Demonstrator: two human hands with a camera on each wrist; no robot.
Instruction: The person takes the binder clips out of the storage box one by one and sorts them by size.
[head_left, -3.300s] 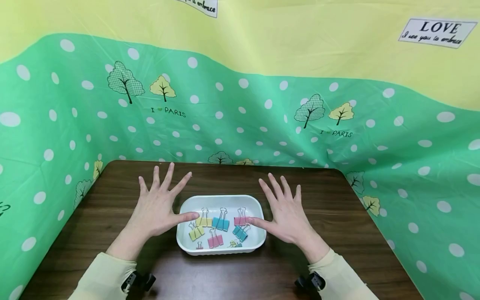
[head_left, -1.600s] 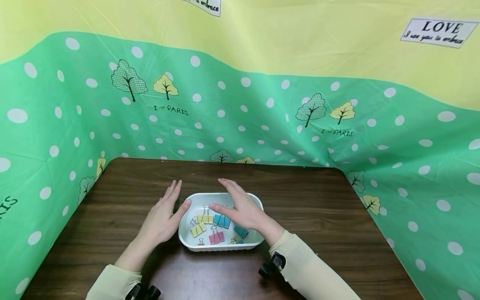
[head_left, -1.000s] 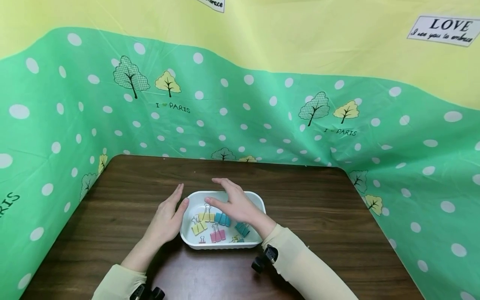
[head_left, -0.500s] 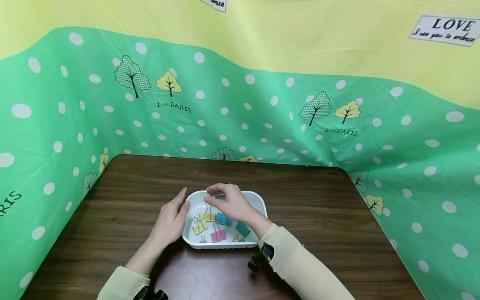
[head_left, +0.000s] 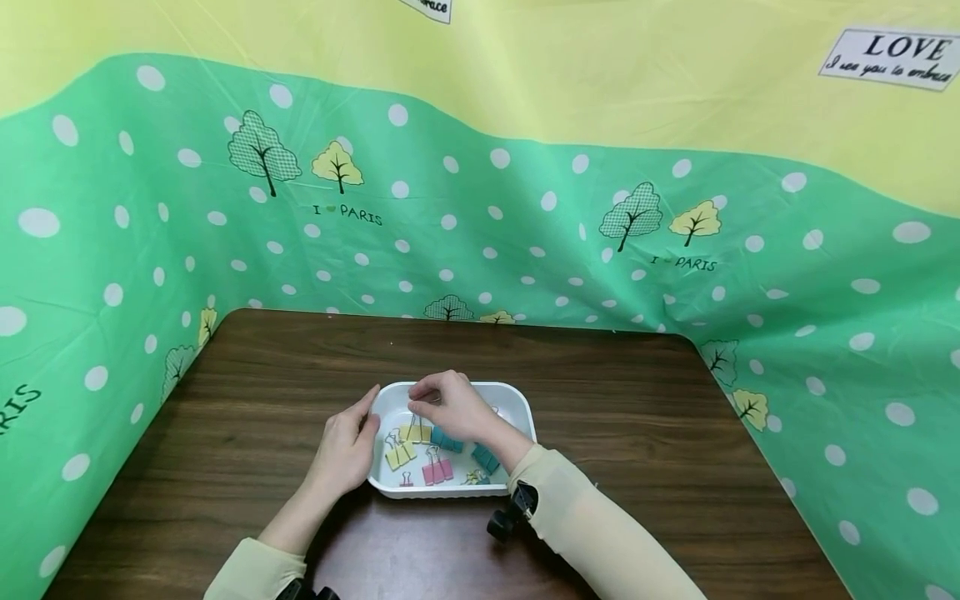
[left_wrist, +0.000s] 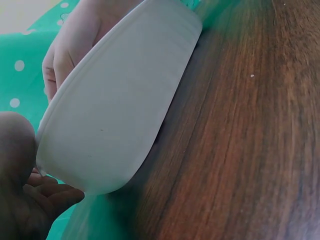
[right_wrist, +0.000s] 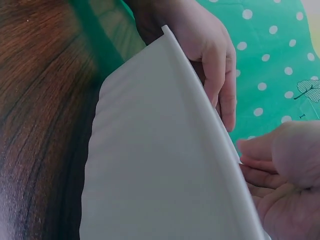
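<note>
A white tray (head_left: 450, 492) on the brown table holds binder clips. My left hand (head_left: 347, 446) grips its left end, thumb at the rim and fingers along the outer side. My right hand (head_left: 453, 408) is over the tray with bent fingers, a small gap showing between thumb and fingertips. Just below them stand the wire handles of a yellow binder clip (head_left: 416, 433). Around it lie another yellow clip (head_left: 401, 454), a pink clip (head_left: 437, 472) and two blue clips, one (head_left: 447, 440) partly under my right hand. The right wrist view hides the clips behind the tray wall (right_wrist: 150, 140).
Small clips, one pink (head_left: 406, 479) and a yellowish cluster (head_left: 476, 477), lie near the tray's front wall. The wooden table (head_left: 637, 433) ends at a green and yellow printed cloth (head_left: 517, 225) behind and at both sides.
Both hands came in from spread positions at either side of the tray. My left hand closed onto the tray's left end; my right hand moved left over the clips, its fingers curling toward the thumb.
</note>
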